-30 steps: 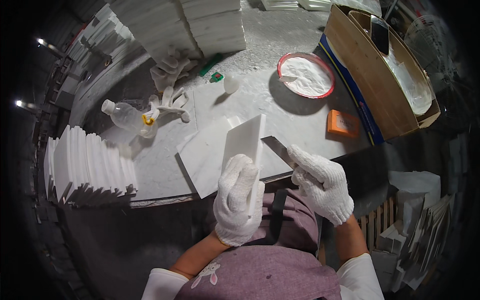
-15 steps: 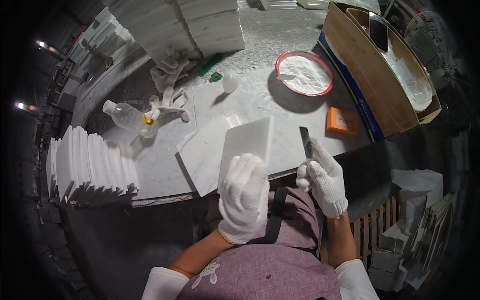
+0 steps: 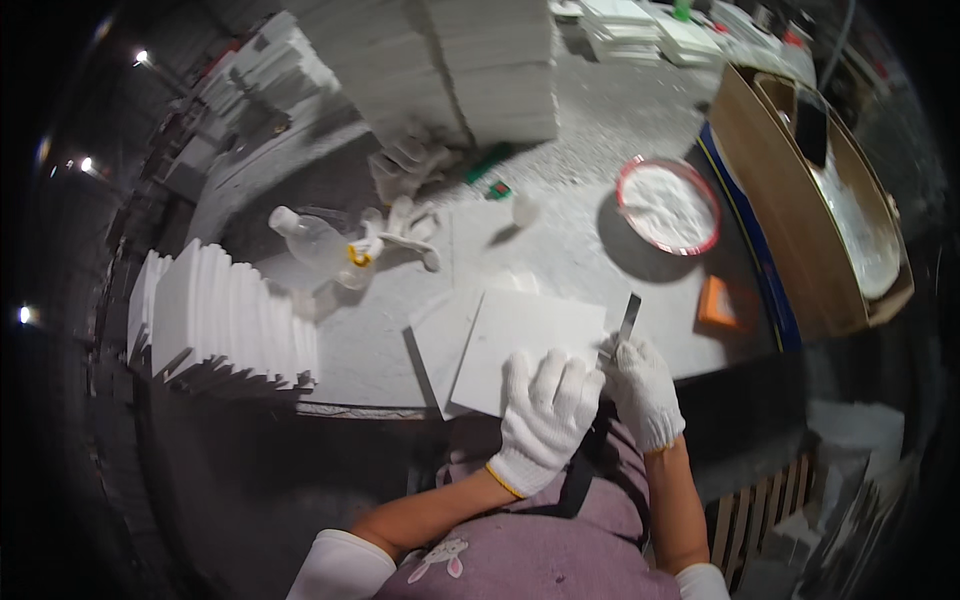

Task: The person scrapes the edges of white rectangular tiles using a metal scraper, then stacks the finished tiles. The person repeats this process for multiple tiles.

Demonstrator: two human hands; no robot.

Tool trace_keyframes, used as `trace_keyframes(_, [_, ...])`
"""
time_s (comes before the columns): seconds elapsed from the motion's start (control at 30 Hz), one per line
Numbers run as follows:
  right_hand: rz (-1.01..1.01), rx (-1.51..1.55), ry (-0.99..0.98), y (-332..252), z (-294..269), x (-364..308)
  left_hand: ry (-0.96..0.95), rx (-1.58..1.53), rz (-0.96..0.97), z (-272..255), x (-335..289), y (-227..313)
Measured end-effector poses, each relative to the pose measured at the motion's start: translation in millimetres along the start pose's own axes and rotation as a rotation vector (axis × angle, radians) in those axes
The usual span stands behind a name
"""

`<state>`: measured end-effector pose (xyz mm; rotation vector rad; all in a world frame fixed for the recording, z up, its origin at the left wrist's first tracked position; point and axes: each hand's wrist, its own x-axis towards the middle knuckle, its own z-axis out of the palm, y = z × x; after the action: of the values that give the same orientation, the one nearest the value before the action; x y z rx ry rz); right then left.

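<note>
A white stone tile (image 3: 535, 325) lies near the table's front edge, overlapping another tile (image 3: 432, 340) that sticks out on its left. My left hand (image 3: 550, 415), in a white knitted glove, rests flat on the tile's near right part with fingers spread. Just right of the tile, my gloved right hand (image 3: 645, 390) is closed around a thin, flat metal blade (image 3: 629, 318), which points up and away. The right fingers are close to the tile's right edge; blur hides whether the blade touches it.
A red-rimmed bowl (image 3: 712, 235) of white powder stands at the back right, near an orange box (image 3: 722, 303) and a long cardboard box (image 3: 770, 200). Upright tiles (image 3: 225, 315) stand at left. A clear bottle (image 3: 312, 240) and loose gloves (image 3: 408, 230) lie behind; stacked slabs (image 3: 480, 70) rise farther back.
The tile, tilted up before, now lies lower and flatter. My left hand has spread its fingers over it. My right hand has brought the blade in to the tile's right side. The view has shifted.
</note>
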<state>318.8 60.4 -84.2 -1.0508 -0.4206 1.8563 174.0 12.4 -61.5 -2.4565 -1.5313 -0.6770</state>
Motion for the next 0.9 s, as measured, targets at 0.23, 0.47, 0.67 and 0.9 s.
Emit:
trace_keyframes(0.23, [-0.09,-0.34,-0.163,-3.0,-5.5,46.7,-0.329,0.39,-0.196,17.8,-31.9,-22.3])
trace_keyframes(0.47, [-0.053,-0.204,-0.083,-7.9,-6.1,36.0,-0.347,0.307,-0.117,1.9,-16.3,-41.4])
trace_keyframes(0.67, [-0.027,-0.23,-0.126,-2.4,7.1,44.4,-0.443,-0.201,-0.002,-16.7,4.2,-31.2])
trace_keyframes(0.9, [-0.014,-0.222,-0.13,-1.1,14.9,43.4,-0.116,-0.494,-0.118,-14.3,3.2,-56.2])
